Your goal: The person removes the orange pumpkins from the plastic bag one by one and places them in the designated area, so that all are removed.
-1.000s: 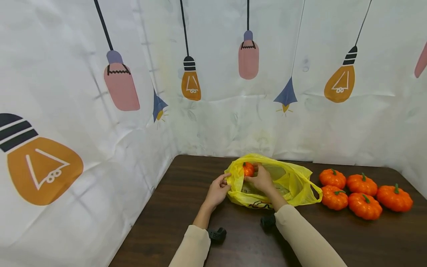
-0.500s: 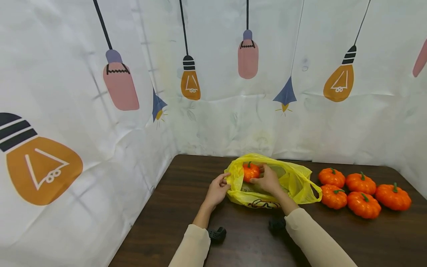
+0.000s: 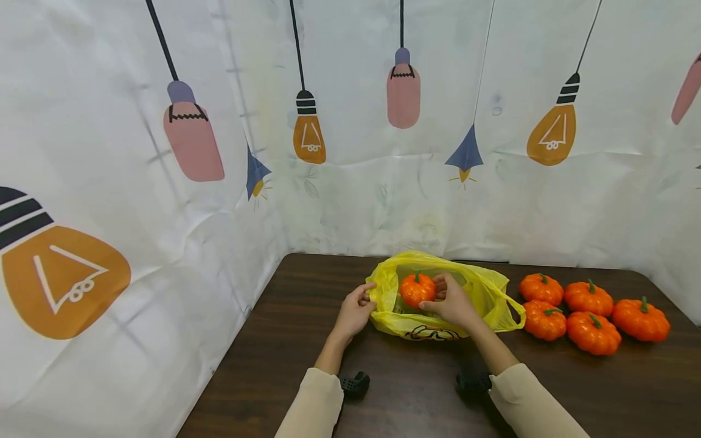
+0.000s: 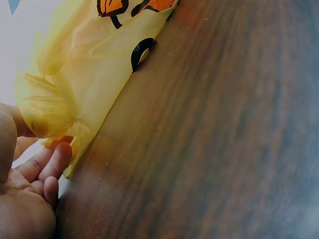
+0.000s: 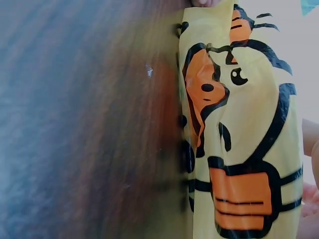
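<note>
A yellow plastic bag [image 3: 397, 323] with a printed cartoon lies on the table, its mouth spread wide. At the bag's left edge my left hand [image 3: 353, 313] pinches the plastic; the left wrist view shows the gathered bag [image 4: 82, 84] at the fingers of that hand [image 4: 35, 189]. My right hand [image 3: 457, 304] reaches into the mouth and grips a small orange pumpkin [image 3: 417, 290] from its right side, its green stem upward. In the right wrist view the bag's printed side [image 5: 244, 124] hides the pumpkin and most of the right hand [image 5: 310, 209].
To the right of the bag, several orange pumpkins [image 3: 594, 333] with green stems stand close together on the dark wooden table [image 3: 405, 395]. White sheeting [image 3: 350, 201] printed with lamps hangs behind the table and along its left side.
My right hand has moved right, and the pumpkin has come with it from the bag's left side toward the middle of the mouth, showing more fully. My left hand stays on the bag's edge.
</note>
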`<state>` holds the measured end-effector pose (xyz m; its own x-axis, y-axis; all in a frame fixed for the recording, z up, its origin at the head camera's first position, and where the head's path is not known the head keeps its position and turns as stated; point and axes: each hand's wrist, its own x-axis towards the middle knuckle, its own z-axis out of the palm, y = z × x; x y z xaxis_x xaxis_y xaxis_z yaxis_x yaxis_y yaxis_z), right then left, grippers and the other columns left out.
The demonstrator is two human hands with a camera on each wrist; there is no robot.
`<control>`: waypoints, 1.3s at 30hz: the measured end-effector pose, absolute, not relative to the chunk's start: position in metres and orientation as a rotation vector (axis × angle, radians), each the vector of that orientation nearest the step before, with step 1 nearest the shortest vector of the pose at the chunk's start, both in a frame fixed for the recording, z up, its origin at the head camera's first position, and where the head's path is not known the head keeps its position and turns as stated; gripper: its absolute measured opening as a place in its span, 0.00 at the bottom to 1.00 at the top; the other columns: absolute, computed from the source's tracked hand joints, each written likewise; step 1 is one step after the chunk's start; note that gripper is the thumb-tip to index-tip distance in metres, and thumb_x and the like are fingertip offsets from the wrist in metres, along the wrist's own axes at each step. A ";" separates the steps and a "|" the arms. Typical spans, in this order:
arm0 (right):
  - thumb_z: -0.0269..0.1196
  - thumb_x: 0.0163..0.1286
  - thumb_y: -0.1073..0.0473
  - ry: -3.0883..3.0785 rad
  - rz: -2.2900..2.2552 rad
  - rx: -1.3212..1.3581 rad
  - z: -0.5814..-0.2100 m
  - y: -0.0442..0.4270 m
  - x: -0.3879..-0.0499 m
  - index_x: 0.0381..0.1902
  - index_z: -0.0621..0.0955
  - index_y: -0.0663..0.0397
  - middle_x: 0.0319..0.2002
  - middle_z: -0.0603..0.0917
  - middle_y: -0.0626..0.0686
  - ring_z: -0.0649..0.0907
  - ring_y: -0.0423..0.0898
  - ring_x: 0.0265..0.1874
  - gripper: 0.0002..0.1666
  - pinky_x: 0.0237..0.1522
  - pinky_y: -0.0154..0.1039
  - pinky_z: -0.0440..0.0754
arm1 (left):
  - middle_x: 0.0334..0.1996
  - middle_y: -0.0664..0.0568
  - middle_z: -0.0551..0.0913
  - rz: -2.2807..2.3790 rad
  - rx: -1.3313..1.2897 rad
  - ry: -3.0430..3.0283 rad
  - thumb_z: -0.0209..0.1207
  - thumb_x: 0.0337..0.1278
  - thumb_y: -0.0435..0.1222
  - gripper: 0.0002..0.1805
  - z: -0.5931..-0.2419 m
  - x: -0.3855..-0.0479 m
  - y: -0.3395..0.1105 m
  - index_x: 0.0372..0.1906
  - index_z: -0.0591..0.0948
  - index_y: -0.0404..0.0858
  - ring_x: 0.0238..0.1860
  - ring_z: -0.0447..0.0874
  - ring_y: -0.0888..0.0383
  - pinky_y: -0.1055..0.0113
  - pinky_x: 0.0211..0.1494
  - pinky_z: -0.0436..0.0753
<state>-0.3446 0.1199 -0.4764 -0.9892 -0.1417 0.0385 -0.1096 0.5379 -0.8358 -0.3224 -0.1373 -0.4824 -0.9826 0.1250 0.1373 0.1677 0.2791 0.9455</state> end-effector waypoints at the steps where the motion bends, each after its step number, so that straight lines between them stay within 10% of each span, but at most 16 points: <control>1: 0.75 0.63 0.54 2.718 -1.486 -0.221 -0.476 0.121 -0.343 0.69 0.67 0.62 0.62 0.74 0.69 0.79 0.66 0.59 0.43 0.58 0.60 0.81 | 0.44 0.38 0.76 -1.844 -0.283 -2.483 0.55 0.70 0.26 0.25 -0.482 -0.322 -0.137 0.70 0.75 0.33 0.34 0.67 0.57 0.71 0.34 0.70; 39: 0.75 0.63 0.51 2.624 -1.620 -0.422 -0.448 0.163 -0.288 0.75 0.62 0.56 0.72 0.65 0.66 0.80 0.64 0.60 0.50 0.50 0.49 0.87 | 0.43 0.37 0.77 -1.863 -0.300 -2.481 0.55 0.70 0.25 0.25 -0.486 -0.326 -0.138 0.70 0.74 0.33 0.33 0.69 0.57 0.72 0.33 0.71</control>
